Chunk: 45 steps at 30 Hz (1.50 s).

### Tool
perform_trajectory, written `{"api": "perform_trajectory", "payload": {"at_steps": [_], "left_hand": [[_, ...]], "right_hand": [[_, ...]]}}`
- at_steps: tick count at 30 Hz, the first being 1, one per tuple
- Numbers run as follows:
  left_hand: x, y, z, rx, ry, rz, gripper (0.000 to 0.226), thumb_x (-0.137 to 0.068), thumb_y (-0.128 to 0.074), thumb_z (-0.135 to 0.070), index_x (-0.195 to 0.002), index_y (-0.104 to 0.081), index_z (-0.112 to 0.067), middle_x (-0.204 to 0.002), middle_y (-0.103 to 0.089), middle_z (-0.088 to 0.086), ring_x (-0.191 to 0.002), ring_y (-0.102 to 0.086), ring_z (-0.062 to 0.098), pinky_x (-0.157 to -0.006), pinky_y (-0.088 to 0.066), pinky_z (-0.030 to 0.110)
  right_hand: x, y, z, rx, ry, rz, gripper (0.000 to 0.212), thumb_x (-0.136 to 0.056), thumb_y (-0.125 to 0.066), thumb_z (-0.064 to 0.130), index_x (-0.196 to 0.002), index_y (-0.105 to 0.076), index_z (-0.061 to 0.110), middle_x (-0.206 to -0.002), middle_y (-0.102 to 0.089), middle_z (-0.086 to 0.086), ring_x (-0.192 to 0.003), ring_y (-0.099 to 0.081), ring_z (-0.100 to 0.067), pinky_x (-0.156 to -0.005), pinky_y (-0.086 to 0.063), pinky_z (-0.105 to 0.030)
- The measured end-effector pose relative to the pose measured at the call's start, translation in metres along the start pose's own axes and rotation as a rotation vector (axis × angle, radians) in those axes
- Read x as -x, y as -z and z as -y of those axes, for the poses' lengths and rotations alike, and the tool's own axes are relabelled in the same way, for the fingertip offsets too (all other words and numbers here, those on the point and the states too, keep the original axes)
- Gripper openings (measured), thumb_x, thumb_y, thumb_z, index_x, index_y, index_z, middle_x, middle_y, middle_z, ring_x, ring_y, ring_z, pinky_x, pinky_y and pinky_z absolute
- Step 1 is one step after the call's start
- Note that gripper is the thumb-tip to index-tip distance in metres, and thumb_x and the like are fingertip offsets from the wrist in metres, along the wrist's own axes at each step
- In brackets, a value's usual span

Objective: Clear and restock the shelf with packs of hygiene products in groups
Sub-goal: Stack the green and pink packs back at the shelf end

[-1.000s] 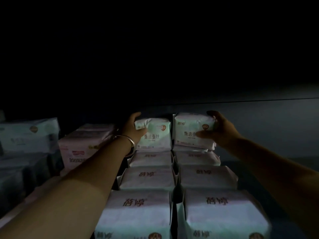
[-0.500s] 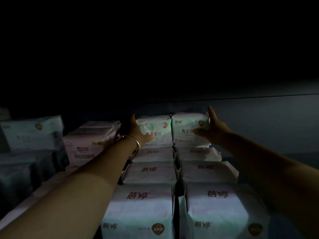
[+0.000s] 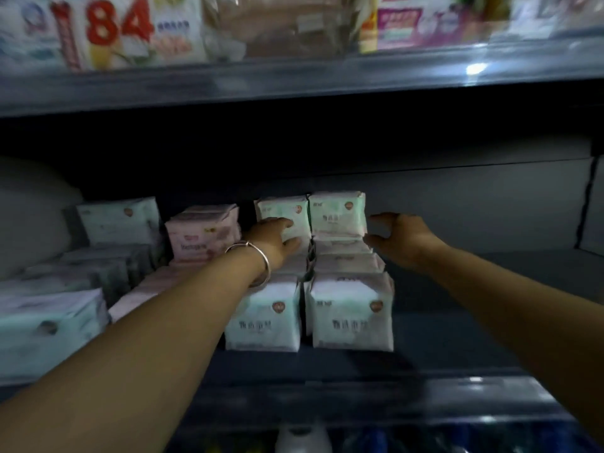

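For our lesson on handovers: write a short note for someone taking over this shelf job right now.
Left hand: open, fingers resting on the back left green pack.
Right hand: off the packs, no grip, beside the back right green pack.
Done: two rows of green packs run from the front pack to the back.
Left: the shelf right of them is bare; pink packs sit to the left.

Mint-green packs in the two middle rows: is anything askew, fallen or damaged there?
Nothing stands out. The two rows of mint-green packs stand upright and side by side, front to back. The left hand touches the rear left pack; the right hand is beside the rear right pack, not touching. Blur hides fine damage.
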State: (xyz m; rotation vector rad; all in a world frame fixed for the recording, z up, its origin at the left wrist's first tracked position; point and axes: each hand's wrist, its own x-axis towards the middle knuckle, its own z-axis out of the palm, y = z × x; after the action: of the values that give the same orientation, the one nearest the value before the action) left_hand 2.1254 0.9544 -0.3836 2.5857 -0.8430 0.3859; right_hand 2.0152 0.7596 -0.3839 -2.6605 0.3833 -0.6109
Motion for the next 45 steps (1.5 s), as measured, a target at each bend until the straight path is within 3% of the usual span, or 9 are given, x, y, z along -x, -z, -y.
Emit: {"api": "perform_trajectory", "payload": {"at_steps": [4, 6, 9, 12, 20, 28, 36, 40, 45], "left_hand": [[0.070, 0.004, -0.032, -0.058, -0.067, 0.033, 0.051, -0.093, -0.054, -0.033, -0.140, -0.040, -0.016, -0.145, -0.039, 0.008, -0.130, -0.041, 0.027, -0.104, -0.036, 0.030], [0.105, 0.003, -0.047, -0.119, -0.087, 0.007, 0.051, -0.093, -0.055, -0.032, -0.139, -0.040, -0.018, -0.143, -0.039, 0.007, -0.130, -0.037, 0.026, -0.104, -0.033, 0.031], [0.157, -0.007, -0.068, -0.161, -0.102, -0.027, 0.051, -0.090, -0.058, -0.031, -0.137, -0.041, -0.020, -0.140, -0.039, 0.006, -0.130, -0.033, 0.026, -0.104, -0.031, 0.035], [0.210, -0.031, -0.089, -0.151, -0.106, -0.003, 0.048, -0.089, -0.060, -0.031, -0.133, -0.043, -0.020, -0.135, -0.040, 0.006, -0.128, -0.034, 0.026, -0.103, -0.031, 0.039], [0.331, -0.146, -0.124, -0.182, -0.057, 0.295, 0.053, -0.084, -0.064, -0.036, -0.131, -0.043, -0.022, -0.131, -0.041, 0.005, -0.124, -0.038, 0.026, -0.098, -0.033, 0.038], [0.379, -0.239, -0.059, -0.248, 0.065, 0.607, 0.055, -0.085, -0.063, -0.033, -0.134, -0.040, -0.022, -0.135, -0.039, 0.004, -0.128, -0.035, 0.025, -0.103, -0.031, 0.040], [0.392, -0.313, 0.025, -0.381, 0.109, 0.845, 0.072, -0.082, -0.066, -0.033, -0.143, -0.029, -0.020, -0.141, -0.034, 0.005, -0.131, -0.033, 0.024, -0.103, -0.030, 0.037], [0.391, -0.346, 0.049, -0.397, 0.091, 0.883, 0.082, -0.080, -0.068, -0.034, -0.146, -0.022, -0.015, -0.145, -0.030, 0.006, -0.132, -0.031, 0.025, -0.108, -0.029, 0.037], [0.390, -0.376, 0.064, -0.449, 0.028, 0.811, 0.093, -0.079, -0.070, -0.037, -0.149, -0.012, -0.018, -0.151, -0.024, 0.003, -0.137, -0.026, 0.024, -0.111, -0.027, 0.038]], "right_hand": [[0.063, 0.009, -0.003, 0.048, 0.095, -0.028, 0.047, -0.087, -0.062, 0.026, -0.133, -0.053, 0.018, -0.124, -0.060, -0.005, -0.115, -0.054, -0.030, -0.096, -0.046, -0.039], [0.096, 0.011, -0.007, 0.093, 0.156, -0.042, 0.048, -0.083, -0.062, 0.023, -0.131, -0.054, 0.019, -0.129, -0.058, -0.003, -0.118, -0.052, -0.032, -0.096, -0.046, -0.042], [0.155, 0.012, -0.013, 0.162, 0.171, -0.013, 0.055, -0.086, -0.058, 0.016, -0.139, -0.044, 0.016, -0.144, -0.044, -0.006, -0.130, -0.039, -0.032, -0.104, -0.037, -0.043], [0.216, 0.005, -0.031, 0.171, 0.183, 0.024, 0.057, -0.087, -0.057, 0.017, -0.141, -0.040, 0.016, -0.146, -0.041, -0.005, -0.130, -0.034, -0.031, -0.102, -0.032, -0.041], [0.354, -0.054, -0.120, 0.201, 0.147, 0.313, 0.059, -0.087, -0.060, 0.020, -0.141, -0.038, 0.015, -0.141, -0.044, -0.008, -0.125, -0.037, -0.030, -0.102, -0.035, -0.041], [0.386, -0.160, -0.139, 0.143, 0.169, 0.560, 0.047, -0.087, -0.063, 0.023, -0.130, -0.048, 0.010, -0.128, -0.051, -0.011, -0.118, -0.045, -0.028, -0.098, -0.041, -0.038], [0.376, -0.284, -0.134, 0.240, 0.194, 0.847, 0.060, -0.085, -0.064, 0.033, -0.137, -0.041, 0.012, -0.134, -0.045, -0.011, -0.123, -0.041, -0.028, -0.103, -0.039, -0.037], [0.368, -0.321, -0.143, 0.269, 0.135, 0.907, 0.074, -0.082, -0.069, 0.036, -0.143, -0.031, 0.018, -0.139, -0.040, -0.009, -0.126, -0.037, -0.026, -0.107, -0.035, -0.039], [0.366, -0.358, -0.155, 0.371, 0.070, 0.877, 0.081, -0.082, -0.068, 0.037, -0.144, -0.022, 0.015, -0.142, -0.034, -0.011, -0.127, -0.036, -0.030, -0.105, -0.033, -0.041]]}}
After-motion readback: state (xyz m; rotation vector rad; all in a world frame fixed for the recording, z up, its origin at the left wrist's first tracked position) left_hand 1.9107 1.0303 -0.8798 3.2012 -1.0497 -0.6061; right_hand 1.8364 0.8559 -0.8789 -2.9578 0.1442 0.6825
